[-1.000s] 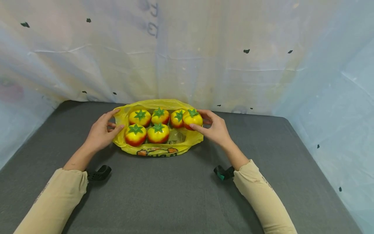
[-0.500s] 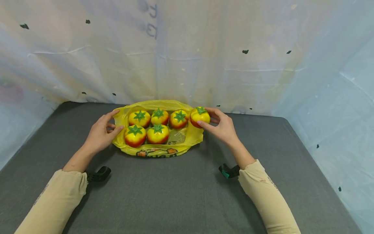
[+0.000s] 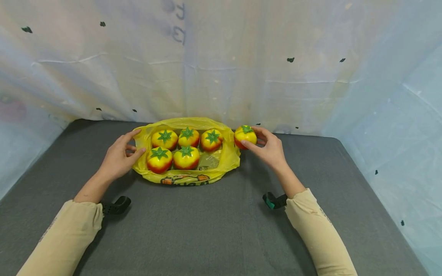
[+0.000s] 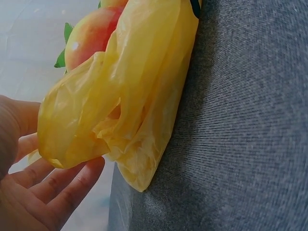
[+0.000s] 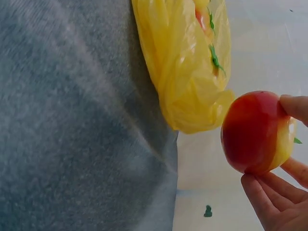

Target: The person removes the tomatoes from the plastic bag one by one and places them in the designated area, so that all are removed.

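Several toy tomatoes (image 3: 187, 157), yellow on top, red below, with green star-shaped leaves, sit inside a yellow plastic bag (image 3: 228, 165) whose mouth is spread wide. At the bag's left rim, my left hand (image 3: 119, 156) holds the edge between thumb and fingers; the left wrist view shows the bag's flap (image 4: 72, 130) there. Just beyond the right rim, my right hand (image 3: 269, 151) grips one tomato (image 3: 244, 137) between thumb and fingertips. That held tomato (image 5: 252, 132) is apart from the bag in the right wrist view, its red base toward the camera.
The bag stands near the back of a dark grey cloth-covered table (image 3: 193, 230). A pale plastic sheet (image 3: 221, 76) with dark marks hangs behind, and bluish sheeting (image 3: 407, 134) rises on the right. Black straps (image 3: 117, 205) are on both wrists.
My right hand has carried its tomato rightward, from over the bag's right side to outside the rim. My left hand stays at the left rim, and the other tomatoes remain in the bag.
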Motion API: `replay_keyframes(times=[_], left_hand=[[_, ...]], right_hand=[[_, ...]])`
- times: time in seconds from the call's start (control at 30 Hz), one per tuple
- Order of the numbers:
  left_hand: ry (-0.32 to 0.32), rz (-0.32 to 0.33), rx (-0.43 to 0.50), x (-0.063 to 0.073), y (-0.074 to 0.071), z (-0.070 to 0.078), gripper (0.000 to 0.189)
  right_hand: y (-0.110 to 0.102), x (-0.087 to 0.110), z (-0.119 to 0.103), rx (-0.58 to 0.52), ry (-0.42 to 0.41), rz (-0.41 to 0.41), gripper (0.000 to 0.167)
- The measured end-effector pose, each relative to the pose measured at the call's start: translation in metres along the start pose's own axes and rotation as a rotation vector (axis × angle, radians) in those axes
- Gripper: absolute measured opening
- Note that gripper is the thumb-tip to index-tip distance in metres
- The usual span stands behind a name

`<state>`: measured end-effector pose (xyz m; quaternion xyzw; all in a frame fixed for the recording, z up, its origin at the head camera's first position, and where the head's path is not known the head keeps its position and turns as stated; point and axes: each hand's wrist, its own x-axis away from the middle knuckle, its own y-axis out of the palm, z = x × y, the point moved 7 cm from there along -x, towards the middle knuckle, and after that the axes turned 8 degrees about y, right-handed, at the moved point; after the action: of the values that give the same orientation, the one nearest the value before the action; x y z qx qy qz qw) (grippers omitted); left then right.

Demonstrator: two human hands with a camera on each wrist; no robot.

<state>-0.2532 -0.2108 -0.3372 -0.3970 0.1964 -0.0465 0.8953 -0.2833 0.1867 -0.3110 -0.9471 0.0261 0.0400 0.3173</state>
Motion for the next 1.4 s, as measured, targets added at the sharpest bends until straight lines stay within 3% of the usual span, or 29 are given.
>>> replay_keyframes(times=[0.4,0.7,1.4], left_hand=[[-0.001,0.003,-0.002,0.001,0.001,0.0,0.06],[-0.001,0.012,-0.01,0.0,0.001,0.001,0.06],[-0.014,0.01,-0.015,0.002,0.001,0.001,0.06]], right_hand=[[-0.006,-0.012,0.03,-0.077,0.124,0.065,0.061],[-0.001,-0.019,0.051,-0.054,0.203,0.062,0.063],[0.006,-0.029,0.069,-0.06,0.238,0.027,0.077]])
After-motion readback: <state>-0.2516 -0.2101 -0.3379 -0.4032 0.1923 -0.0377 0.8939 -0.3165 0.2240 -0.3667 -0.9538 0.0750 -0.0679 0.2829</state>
